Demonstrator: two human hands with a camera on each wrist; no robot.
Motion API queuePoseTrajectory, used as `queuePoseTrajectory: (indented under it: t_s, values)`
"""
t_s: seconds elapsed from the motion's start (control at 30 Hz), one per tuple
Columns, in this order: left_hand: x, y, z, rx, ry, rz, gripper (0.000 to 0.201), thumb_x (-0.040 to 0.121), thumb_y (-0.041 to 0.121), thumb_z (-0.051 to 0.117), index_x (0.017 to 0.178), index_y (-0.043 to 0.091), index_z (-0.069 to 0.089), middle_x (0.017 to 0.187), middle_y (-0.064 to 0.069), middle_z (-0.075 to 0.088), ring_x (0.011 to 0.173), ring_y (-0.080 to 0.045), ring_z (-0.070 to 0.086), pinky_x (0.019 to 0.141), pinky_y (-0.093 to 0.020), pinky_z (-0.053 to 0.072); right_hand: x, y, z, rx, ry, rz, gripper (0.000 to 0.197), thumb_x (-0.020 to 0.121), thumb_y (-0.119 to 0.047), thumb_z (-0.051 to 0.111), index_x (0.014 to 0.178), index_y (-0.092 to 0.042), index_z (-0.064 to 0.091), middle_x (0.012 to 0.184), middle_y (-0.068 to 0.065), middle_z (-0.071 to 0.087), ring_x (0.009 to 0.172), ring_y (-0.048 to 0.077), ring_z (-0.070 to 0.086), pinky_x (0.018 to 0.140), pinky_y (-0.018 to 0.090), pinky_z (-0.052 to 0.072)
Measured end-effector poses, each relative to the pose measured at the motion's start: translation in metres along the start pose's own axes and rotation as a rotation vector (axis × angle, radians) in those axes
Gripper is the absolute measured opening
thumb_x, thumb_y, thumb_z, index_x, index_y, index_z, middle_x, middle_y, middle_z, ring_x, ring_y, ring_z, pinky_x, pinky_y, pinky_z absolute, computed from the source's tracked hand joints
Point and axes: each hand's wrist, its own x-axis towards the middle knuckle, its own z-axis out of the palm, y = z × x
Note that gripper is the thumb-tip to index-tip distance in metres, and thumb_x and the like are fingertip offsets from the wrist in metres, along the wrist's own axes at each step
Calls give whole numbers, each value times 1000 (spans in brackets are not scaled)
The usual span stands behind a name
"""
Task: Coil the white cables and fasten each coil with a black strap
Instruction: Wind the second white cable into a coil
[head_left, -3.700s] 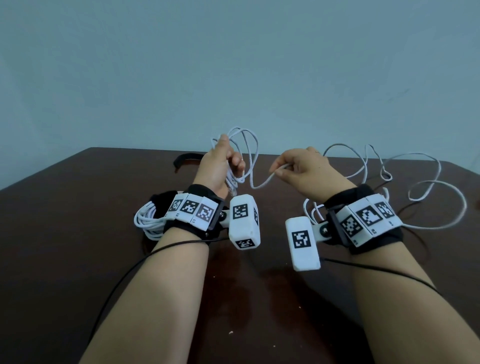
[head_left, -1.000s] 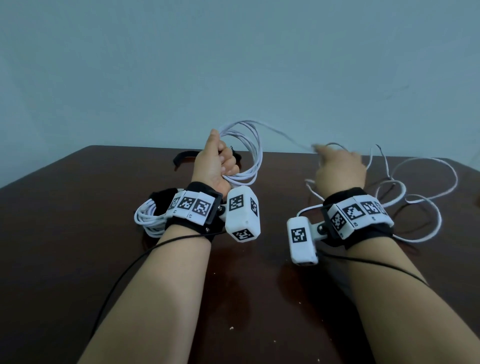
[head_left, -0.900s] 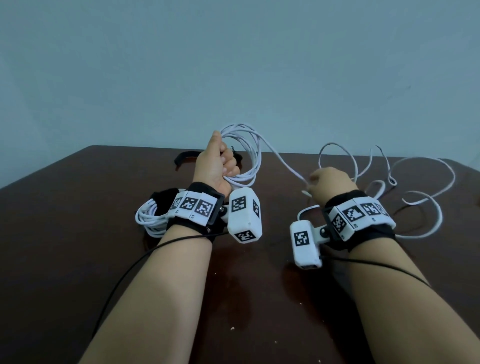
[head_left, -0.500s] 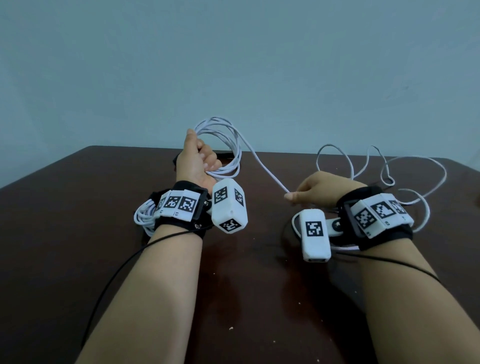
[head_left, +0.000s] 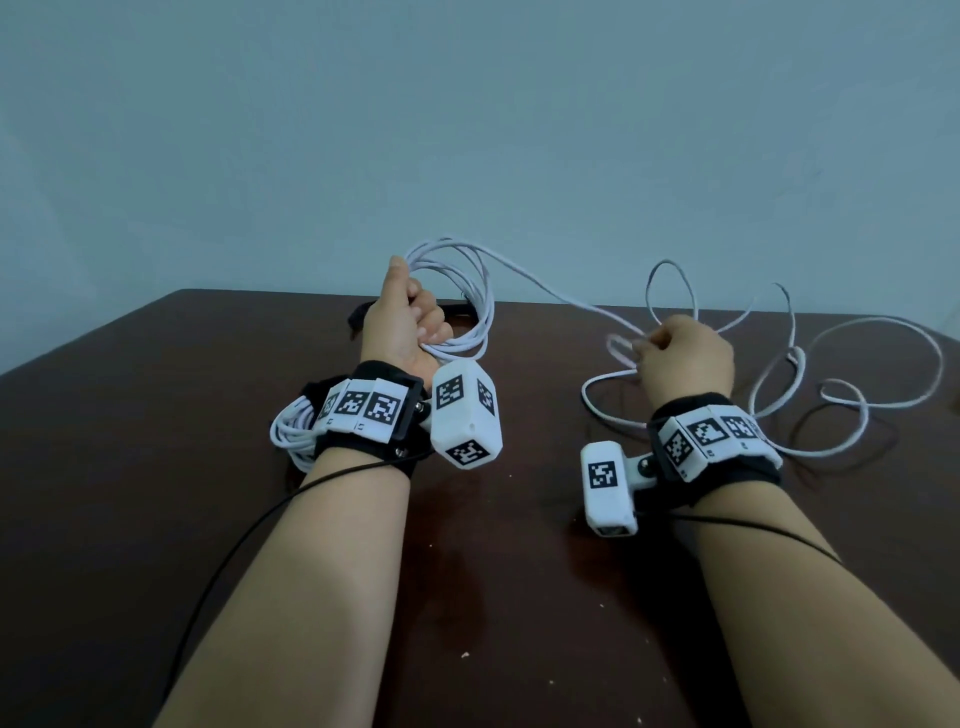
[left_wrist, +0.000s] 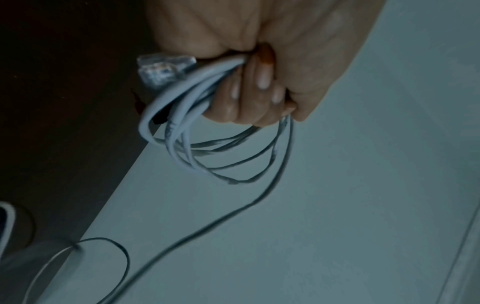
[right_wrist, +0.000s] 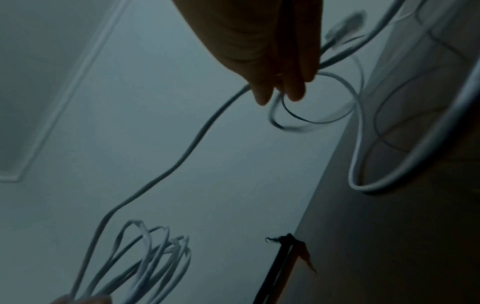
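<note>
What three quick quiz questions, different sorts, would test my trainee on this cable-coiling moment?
1. True or false: the left hand grips several loops of the white cable, with the clear connector beside its fingers.
2. Multiple choice: where is the finished coil? A) in the right hand B) on the table behind the left wrist C) hanging off the far edge
3. Fill in: the right hand pinches the cable, and the uncoiled slack lies on the table to its ____.

Key: 1 true; 2 B; 3 right. A loose black strap lies behind the left hand.
</note>
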Motion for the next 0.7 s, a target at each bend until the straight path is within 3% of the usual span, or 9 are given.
queuePoseTrajectory:
  t_s: [0.1, 0.23, 0.4, 0.5, 0.57, 0.7]
  values:
    - [1, -2, -1, 1, 1, -21, 43, 98, 43, 44, 63, 18, 37, 39, 9, 26, 29, -6, 18, 32, -18, 17, 3, 1, 1, 3, 35, -42, 17, 92, -8, 50, 102, -2, 61, 112, 20, 59, 103, 35, 55, 82, 33, 40]
    - [3, 1, -3, -23, 22, -15, 43, 97, 44, 44, 64, 18, 38, 40, 8, 26, 29, -6, 19, 32, -18, 19, 5, -3, -2, 266, 306, -228, 17, 89, 0, 52, 105, 4, 55, 119, 20, 49, 97, 30, 57, 83, 13, 34]
    - [4, -1, -5, -36, 51, -27, 43, 98, 43, 44, 64, 18, 37, 40, 8, 26, 29, -6, 20, 32, -17, 19, 9, 5, 7, 121, -14, -144, 14, 94, -12, 51, 100, -4, 61, 101, 14, 62, 93, 29, 57, 78, 26, 36]
    - [6, 1, -7, -61, 79, -36, 42, 98, 42, 44, 64, 18, 36, 40, 8, 26, 28, -7, 20, 31, -17, 19, 9, 0, 3, 105, -44, -149, 21, 94, -26, 48, 98, -17, 67, 82, 7, 63, 97, 32, 56, 82, 34, 45]
    - [6, 1, -8, -69, 90, -39, 42, 98, 41, 44, 64, 18, 36, 39, 8, 26, 27, -7, 20, 31, -17, 19, 7, -6, -3, 40, -15, -178, 24, 94, -29, 45, 100, -20, 66, 84, 10, 66, 102, 36, 55, 85, 39, 47]
    - [3, 1, -7, -24, 90, -33, 42, 98, 39, 44, 62, 18, 34, 38, 8, 26, 28, -7, 19, 32, -16, 17, 0, -19, -11, -200, -146, -258, 27, 95, -25, 41, 117, -25, 58, 102, 8, 67, 96, 32, 60, 76, 35, 44]
